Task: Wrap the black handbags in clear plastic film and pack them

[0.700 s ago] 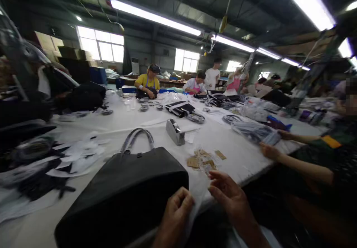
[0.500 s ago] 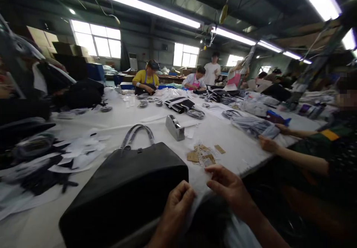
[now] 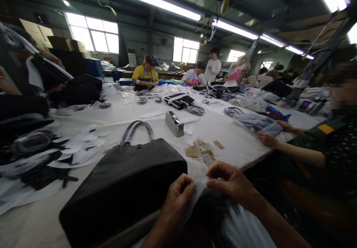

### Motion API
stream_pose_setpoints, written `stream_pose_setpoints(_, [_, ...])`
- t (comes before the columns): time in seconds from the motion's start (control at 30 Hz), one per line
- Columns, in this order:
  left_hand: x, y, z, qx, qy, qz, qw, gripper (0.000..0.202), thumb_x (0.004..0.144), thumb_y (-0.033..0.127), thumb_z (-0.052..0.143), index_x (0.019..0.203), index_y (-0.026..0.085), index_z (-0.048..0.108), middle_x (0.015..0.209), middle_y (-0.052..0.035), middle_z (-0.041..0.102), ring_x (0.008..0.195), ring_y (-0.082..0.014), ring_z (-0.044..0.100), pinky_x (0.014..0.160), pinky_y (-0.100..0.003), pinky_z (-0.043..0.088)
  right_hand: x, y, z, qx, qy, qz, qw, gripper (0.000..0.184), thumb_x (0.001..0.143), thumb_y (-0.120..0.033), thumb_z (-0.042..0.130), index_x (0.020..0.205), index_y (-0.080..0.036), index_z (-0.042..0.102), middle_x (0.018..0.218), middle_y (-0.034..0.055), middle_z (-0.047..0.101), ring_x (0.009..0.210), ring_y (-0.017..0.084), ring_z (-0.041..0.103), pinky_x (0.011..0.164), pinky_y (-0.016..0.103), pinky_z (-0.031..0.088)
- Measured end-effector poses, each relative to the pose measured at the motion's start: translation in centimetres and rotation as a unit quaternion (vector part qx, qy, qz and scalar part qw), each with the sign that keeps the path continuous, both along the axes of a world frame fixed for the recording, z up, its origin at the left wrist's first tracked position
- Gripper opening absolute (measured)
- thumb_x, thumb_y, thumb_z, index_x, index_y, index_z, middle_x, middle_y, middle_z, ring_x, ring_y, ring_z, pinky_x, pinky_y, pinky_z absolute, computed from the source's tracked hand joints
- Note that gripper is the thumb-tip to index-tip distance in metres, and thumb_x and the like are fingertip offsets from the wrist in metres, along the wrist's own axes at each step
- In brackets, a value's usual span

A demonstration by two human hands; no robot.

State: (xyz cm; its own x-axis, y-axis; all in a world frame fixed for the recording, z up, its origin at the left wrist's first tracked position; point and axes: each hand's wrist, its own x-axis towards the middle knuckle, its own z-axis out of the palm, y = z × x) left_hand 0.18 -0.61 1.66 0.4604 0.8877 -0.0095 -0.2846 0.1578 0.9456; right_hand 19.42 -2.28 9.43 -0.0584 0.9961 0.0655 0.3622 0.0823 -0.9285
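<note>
A black handbag (image 3: 122, 177) lies on the white-covered table, its wrapped handles (image 3: 136, 130) standing up at the far side. My left hand (image 3: 178, 199) is closed in a pinch just in front of the bag's right end; anything between the fingertips is too small to make out. To its right, my right hand (image 3: 231, 183) has curved fingers, with a gap between thumb and forefinger and nothing visible in it. Brown paper tags (image 3: 199, 149) with white strings lie in a loose pile just beyond my right hand. Behind the bag stands a grey tape dispenser (image 3: 174, 123).
At right, a co-worker's hands (image 3: 267, 138) hold a plastic-wrapped bundle (image 3: 255, 122). White paper scraps (image 3: 80, 147) and dark pieces cover the left side. A black bag with pale straps (image 3: 178, 101) lies farther back. Several people sit or stand beyond the table.
My right hand's thumb and forefinger have come slightly closer together. My left hand has shifted up a little in view, still pinched. The camera view has moved slightly.
</note>
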Motion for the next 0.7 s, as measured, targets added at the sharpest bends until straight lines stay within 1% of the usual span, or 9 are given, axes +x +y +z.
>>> stream_pose_setpoints(0.07, [0.2,0.2,0.4,0.012,-0.003,-0.005,1.0,0.04,0.081,0.053,0.067,0.084,0.015,0.057,0.073,0.0004,0.054,0.065,-0.0107,0.042,0.06,-0.022,0.034,-0.2,-0.1,0.4,0.005,-0.013,0.007,1.0,0.025,0.065,-0.037,0.079,0.076,-0.018,0.067,0.072,0.0008,0.065,0.071,0.016,0.059,0.068,0.027,0.047])
stream_pose_setpoints(0.17, [0.4,0.4,1.0,0.043,0.011,0.014,0.999,0.04,0.079,0.053,0.069,0.082,0.015,0.057,0.071,0.0016,0.051,0.063,-0.0099,0.041,0.058,-0.021,0.033,-0.5,-0.1,1.0,0.023,-0.041,0.029,0.998,0.02,0.069,-0.035,0.077,0.075,-0.018,0.068,0.072,0.0006,0.064,0.072,0.016,0.058,0.068,0.026,0.046])
stream_pose_setpoints(0.27, [0.6,0.6,1.6,0.052,0.021,0.026,0.998,0.041,0.077,0.052,0.071,0.076,0.015,0.055,0.066,0.0031,0.048,0.06,-0.0092,0.038,0.056,-0.021,0.031,-0.7,-0.2,1.6,0.029,-0.07,0.083,0.994,0.015,0.071,-0.029,0.075,0.082,-0.019,0.073,0.075,0.0002,0.065,0.073,0.015,0.058,0.07,0.025,0.046])
stream_pose_setpoints(0.33, [0.9,0.6,1.8,0.047,0.027,0.018,0.998,0.041,0.077,0.053,0.07,0.074,0.015,0.054,0.064,0.0032,0.047,0.059,-0.0092,0.038,0.055,-0.021,0.03,-0.6,-0.2,2.1,0.01,-0.081,0.124,0.989,0.019,0.071,-0.027,0.076,0.089,-0.02,0.075,0.076,-0.0007,0.066,0.072,0.014,0.057,0.07,0.024,0.046])
stream_pose_setpoints(0.37, [1.0,0.5,1.8,0.042,0.028,0.009,0.999,0.042,0.078,0.054,0.068,0.074,0.015,0.054,0.064,0.003,0.047,0.059,-0.0091,0.038,0.055,-0.021,0.03,-0.5,-0.2,2.3,-0.003,-0.087,0.141,0.986,0.019,0.071,-0.026,0.077,0.088,-0.02,0.075,0.075,-0.0012,0.066,0.071,0.014,0.057,0.069,0.023,0.046])
stream_pose_setpoints(0.47, [1.1,0.3,1.9,0.029,0.023,-0.014,0.999,0.042,0.082,0.055,0.064,0.073,0.015,0.054,0.065,0.002,0.047,0.059,-0.0092,0.037,0.054,-0.021,0.03,-0.1,0.0,2.7,-0.029,-0.115,0.174,0.978,0.008,0.071,-0.025,0.076,0.075,-0.018,0.073,0.07,-0.0017,0.065,0.068,0.013,0.059,0.067,0.022,0.046])
stream_pose_setpoints(0.53, [1.1,0.2,1.8,0.032,0.017,-0.014,0.999,0.044,0.082,0.056,0.063,0.072,0.014,0.055,0.065,0.0017,0.047,0.059,-0.0093,0.036,0.054,-0.021,0.029,0.2,0.2,2.7,-0.041,-0.132,0.186,0.973,0.007,0.071,-0.023,0.075,0.074,-0.018,0.074,0.071,-0.0013,0.067,0.071,0.014,0.06,0.068,0.022,0.046])
stream_pose_setpoints(0.67, [1.0,0.3,1.7,0.041,0.03,-0.002,0.999,0.047,0.081,0.06,0.062,0.074,0.014,0.056,0.066,0.0015,0.046,0.059,-0.0097,0.035,0.054,-0.022,0.029,0.6,0.5,2.2,-0.073,-0.164,0.193,0.965,0.032,0.066,-0.02,0.077,0.098,-0.023,0.075,0.072,-0.0037,0.068,0.067,0.013,0.06,0.063,0.02,0.045])
stream_pose_setpoints(0.7, [1.0,0.3,1.7,0.043,0.038,-0.003,0.998,0.047,0.082,0.06,0.061,0.074,0.014,0.056,0.066,0.0015,0.045,0.06,-0.0101,0.035,0.054,-0.023,0.029,0.7,0.6,2.1,-0.076,-0.179,0.196,0.961,0.034,0.065,-0.019,0.076,0.099,-0.023,0.074,0.07,-0.0044,0.067,0.064,0.012,0.059,0.06,0.019,0.043])
